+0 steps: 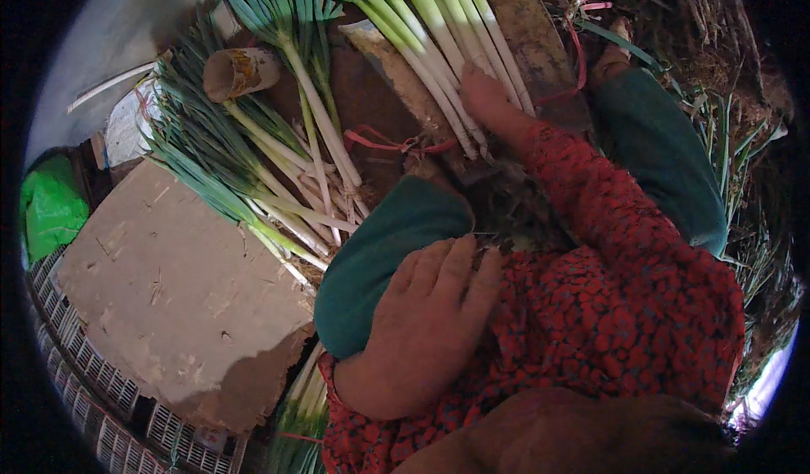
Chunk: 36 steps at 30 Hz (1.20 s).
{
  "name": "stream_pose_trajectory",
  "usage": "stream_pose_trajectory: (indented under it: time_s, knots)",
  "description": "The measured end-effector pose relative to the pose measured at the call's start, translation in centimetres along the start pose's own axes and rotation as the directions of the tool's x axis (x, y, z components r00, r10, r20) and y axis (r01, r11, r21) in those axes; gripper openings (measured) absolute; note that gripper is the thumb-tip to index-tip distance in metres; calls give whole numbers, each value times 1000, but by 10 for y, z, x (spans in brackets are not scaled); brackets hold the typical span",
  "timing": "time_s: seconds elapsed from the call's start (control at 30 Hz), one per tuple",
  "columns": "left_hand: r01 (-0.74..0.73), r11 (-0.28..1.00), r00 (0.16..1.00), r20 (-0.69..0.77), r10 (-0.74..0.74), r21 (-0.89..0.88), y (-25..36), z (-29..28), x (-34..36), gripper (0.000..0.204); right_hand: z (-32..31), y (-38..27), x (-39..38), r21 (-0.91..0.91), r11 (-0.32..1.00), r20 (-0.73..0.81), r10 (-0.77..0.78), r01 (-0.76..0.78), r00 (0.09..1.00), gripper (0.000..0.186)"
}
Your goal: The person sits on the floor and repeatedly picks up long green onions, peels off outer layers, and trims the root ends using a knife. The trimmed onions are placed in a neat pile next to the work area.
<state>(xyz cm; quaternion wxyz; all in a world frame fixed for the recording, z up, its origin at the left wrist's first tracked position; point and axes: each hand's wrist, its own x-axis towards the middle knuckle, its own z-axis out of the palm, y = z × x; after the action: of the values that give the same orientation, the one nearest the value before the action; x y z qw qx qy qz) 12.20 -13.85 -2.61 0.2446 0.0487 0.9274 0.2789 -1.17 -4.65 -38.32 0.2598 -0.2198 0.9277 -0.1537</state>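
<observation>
Long green onions (434, 43) with white lower stalks and dark green tops lie side by side at the top centre. Around their white part is my right hand (491, 98), closed on some of the stalks, its fingertips partly hidden among them. My left hand (434, 297) lies open and flat over my green-clad left knee, holding nothing. Beyond that knee, more green onions (287, 170) lie in a loose heap with their root ends toward me. A red tie (396, 143) stretches over the dark surface between the heap and the stalks at my right hand.
A rusty, round can-like piece (240, 73) sits among the heaped leaves. At left are a flat brown board (181, 280), slatted plastic crates (110, 398) and a green bag (52, 208). Another bundle of green onions (304, 411) lies beside my left elbow. Leafy scraps (742, 153) cover the right side.
</observation>
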Motion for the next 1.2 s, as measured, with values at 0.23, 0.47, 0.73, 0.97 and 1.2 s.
stream_pose_trajectory:
  time_s: [0.23, 0.47, 0.73, 0.97, 1.2]
  knots:
    - [-57, 998, 998, -26, 57, 16, 13, 6, -10, 41, -4, 23, 18, 157, 987, 70, -20, 9, 997, 43]
    - [-140, 988, 981, -126, 148, 71, 21, 9, -11, 35, -68, 26, 11, 760, 565, 430, -70, -319, 900, 59]
    - [-88, 992, 986, -133, 99, 86, 30, 18, -14, 40, -130, -7, -30, 830, 405, 467, -127, -384, 875, 32]
    - [-178, 976, 963, -183, 198, 122, 40, 26, -18, 32, -235, -30, -133, 877, 291, 453, -233, -382, 861, 24]
    - [-196, 968, 950, -215, 226, 154, 52, 46, -24, 25, -318, -44, -280, 927, 323, 236, -108, -191, 966, 25]
